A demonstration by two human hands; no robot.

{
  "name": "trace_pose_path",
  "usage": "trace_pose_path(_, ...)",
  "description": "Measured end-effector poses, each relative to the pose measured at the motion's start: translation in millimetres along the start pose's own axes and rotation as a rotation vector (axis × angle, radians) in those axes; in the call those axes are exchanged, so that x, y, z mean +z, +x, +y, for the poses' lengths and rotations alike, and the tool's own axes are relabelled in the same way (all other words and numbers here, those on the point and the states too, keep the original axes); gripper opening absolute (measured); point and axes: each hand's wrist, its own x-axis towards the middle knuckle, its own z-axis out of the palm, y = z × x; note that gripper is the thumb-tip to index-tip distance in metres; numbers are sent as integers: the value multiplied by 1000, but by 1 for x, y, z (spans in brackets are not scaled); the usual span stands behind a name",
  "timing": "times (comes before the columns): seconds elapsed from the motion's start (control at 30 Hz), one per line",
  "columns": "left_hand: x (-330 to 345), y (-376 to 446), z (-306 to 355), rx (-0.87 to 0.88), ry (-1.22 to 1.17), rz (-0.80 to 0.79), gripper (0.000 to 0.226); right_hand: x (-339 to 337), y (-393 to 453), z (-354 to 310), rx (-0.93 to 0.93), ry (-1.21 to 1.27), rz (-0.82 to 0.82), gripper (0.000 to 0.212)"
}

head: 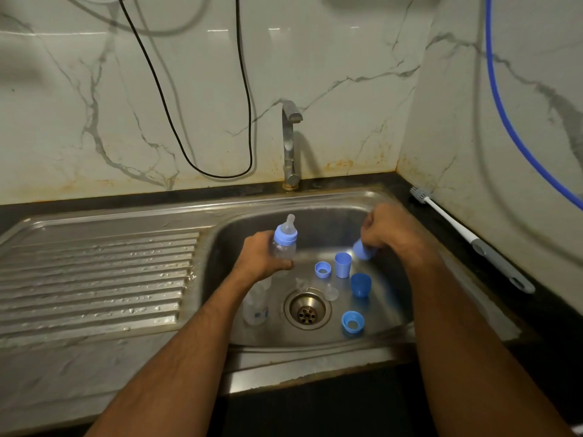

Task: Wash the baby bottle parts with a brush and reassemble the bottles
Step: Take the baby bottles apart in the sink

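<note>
My left hand [262,257] grips a clear baby bottle [284,244] with a blue ring and a teat, held upright over the steel sink [391,323]. My right hand [388,230] holds a blue cap [362,250] above the basin. On the sink floor lie two blue rings [322,269] [352,323], a light blue cap [343,264], a darker blue cap [360,285], two clear teats [331,292] [302,283] and clear bottles [255,305] lying under my left forearm. A bottle brush [467,236] lies on the dark counter at the right.
The tap [289,143] stands behind the sink with no water running. A wet ribbed drainboard [94,279] lies to the left. The drain [307,309] is in the basin's middle. A black cable [195,105] and a blue hose [504,115] hang on the marble walls.
</note>
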Motion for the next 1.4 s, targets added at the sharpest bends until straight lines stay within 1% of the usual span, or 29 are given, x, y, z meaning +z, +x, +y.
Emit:
trace_pose_path(0.03,0,0,0,-3,0,1,57,6,1,2,10,-87,-54,8)
trace_pose_path(0.13,-1,-1,-1,4,-10,8,56,21,3,3,40,-278,-209,19)
trace_pose_path(0.2,-1,-2,-1,15,-11,16,55,29,1,4,65,-377,-282,20)
trace_pose_path(0.27,-1,-2,-1,18,-14,15,56,39,-1,9,90,-371,-315,38)
trace_pose_path(0.3,-1,-2,0,19,-16,12,56,44,-1,14,99,-348,-331,43)
trace_pose_path(0.4,0,-1,1,19,-24,3,58,50,-6,19,128,-274,-375,45)
trace_pose_path(0.47,0,-1,1,20,-27,4,59,51,-7,20,125,-270,-397,47)
trace_pose_path(0.6,0,0,1,19,-33,4,59,57,-9,23,113,-338,-391,36)
trace_pose_path(0.7,1,0,1,18,-34,1,59,59,-9,23,94,-342,-373,35)
trace_pose_path(0.77,1,1,1,19,-33,8,59,56,-4,21,109,-298,-275,34)
trace_pose_path(0.83,2,1,0,25,-27,16,60,51,4,19,112,-175,-107,26)
trace_pose_path(0.87,2,2,-1,29,-24,22,60,49,10,17,100,-44,-29,20)
trace_pose_path(0.93,3,2,-1,36,-17,40,62,50,18,9,49,328,29,14)
trace_pose_path(1.0,3,2,0,39,0,61,64,50,16,-6,-53,656,28,25)
trace_pose_path(1.03,2,1,0,46,12,67,63,48,12,-15,-111,746,19,33)
trace_pose_path(1.07,2,0,0,60,31,71,62,47,6,-24,-164,791,3,40)
trace_pose_path(1.13,0,-1,1,109,73,79,58,47,-3,-40,-213,787,-73,54)
trace_pose_path(1.23,0,-4,4,180,125,85,56,54,-11,-51,-204,640,-164,74)
trace_pose_path(1.3,0,-4,7,203,166,87,58,59,-12,-53,-219,592,-150,77)
trace_pose_path(1.4,0,-5,10,230,186,103,65,60,-10,-52,-169,620,-124,69)
